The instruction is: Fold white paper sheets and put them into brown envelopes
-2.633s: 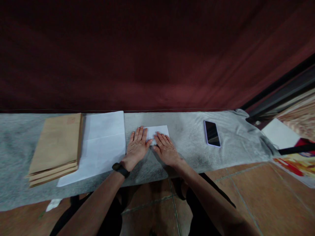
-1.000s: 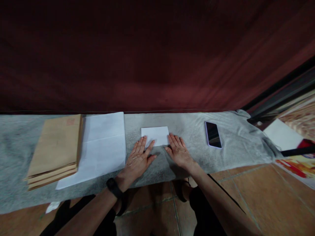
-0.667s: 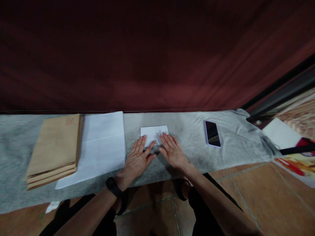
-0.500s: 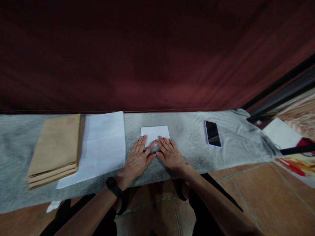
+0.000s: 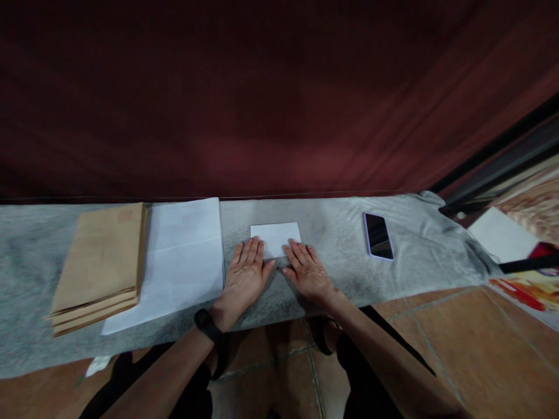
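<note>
While left hand [image 5: 245, 278] and right hand [image 5: 308, 275] rest flat fingers on the white paper rectangle [image 5: 276, 234], they've edged apart; brown paper stack [image 5: 98, 262] has unreadable reddish print [image 5: 128, 216].

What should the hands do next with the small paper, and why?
Maybe slide the right hand inward along the near edge of the small paper: the left hand has fingers on its left end, and the edge between both hands is uncovered.
</note>
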Available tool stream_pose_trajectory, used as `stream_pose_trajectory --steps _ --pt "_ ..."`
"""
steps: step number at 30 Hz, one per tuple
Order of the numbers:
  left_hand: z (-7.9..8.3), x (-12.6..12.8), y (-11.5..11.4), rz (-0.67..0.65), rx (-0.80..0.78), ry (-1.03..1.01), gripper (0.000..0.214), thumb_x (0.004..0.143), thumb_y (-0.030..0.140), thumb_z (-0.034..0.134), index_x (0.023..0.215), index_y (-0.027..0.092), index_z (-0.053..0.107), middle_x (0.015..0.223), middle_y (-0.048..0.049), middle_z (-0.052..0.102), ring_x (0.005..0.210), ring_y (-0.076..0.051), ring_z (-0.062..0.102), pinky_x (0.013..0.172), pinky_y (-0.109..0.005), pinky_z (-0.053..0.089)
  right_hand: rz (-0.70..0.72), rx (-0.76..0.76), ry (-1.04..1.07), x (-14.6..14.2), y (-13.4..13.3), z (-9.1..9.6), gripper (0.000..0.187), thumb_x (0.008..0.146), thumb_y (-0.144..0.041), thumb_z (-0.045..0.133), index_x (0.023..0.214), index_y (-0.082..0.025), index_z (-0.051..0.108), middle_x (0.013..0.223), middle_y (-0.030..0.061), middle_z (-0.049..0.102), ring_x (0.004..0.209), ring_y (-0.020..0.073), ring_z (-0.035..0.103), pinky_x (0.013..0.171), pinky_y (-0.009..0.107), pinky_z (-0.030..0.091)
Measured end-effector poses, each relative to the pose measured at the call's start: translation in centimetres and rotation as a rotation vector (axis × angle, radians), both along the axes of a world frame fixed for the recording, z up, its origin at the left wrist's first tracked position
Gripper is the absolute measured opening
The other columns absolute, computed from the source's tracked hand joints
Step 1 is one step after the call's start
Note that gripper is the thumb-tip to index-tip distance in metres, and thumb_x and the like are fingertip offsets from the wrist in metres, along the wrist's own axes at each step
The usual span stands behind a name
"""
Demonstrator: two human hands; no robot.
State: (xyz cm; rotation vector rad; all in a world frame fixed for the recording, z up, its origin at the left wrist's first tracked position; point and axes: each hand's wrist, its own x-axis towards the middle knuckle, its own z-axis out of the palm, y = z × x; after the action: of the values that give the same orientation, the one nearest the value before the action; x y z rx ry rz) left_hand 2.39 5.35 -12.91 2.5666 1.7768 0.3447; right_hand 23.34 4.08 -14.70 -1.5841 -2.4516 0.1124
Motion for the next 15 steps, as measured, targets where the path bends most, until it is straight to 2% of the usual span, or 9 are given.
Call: stream_pose_trajectory --steps 4,10,15 --pt "0.2 1.5 1.0 -0.032 0.002 -0.045 0.062 0.105 0.041 0.028 0.152 0.002 0.043 0.160 -0.0208 0.042 0.154 -0.028 0.032 0.127 -0.048 0.027 -0.002 -0.011 0.000 -0.1 0.1 0.0 0.060 0.106 -0.046 0.042 0.158 -0.017 0.038 0.167 0.0119 0.029 0.155 0.0274 0.030 0.127 0.051 0.023" --pt "-0.6 4.1 1.9 -0.159 -0.020 -0.096 0.059 0.107 0.038 0.024 0.157 0.010 0.037 0.163 -0.0139 0.040 0.155 -0.024 0.028 0.127 -0.044 0.028 0.009 -0.021 -0.015 -0.2 0.1 0.2 0.057 0.105 -0.037 0.042 0.157 -0.014 0.040 0.167 0.0126 0.031 0.154 0.0286 0.032 0.126 0.052 0.024" --pt "-0.9 4.7 2.7 -0.095 -0.065 -0.035 0.062 0.107 0.041 0.023 0.157 0.006 0.035 0.166 -0.0156 0.033 0.157 -0.026 0.023 0.129 -0.045 0.022 0.009 -0.012 -0.025 -0.2 0.1 0.1 0.054 0.106 -0.035 0.039 0.157 -0.015 0.040 0.166 0.0122 0.033 0.153 0.0283 0.033 0.126 0.052 0.023"
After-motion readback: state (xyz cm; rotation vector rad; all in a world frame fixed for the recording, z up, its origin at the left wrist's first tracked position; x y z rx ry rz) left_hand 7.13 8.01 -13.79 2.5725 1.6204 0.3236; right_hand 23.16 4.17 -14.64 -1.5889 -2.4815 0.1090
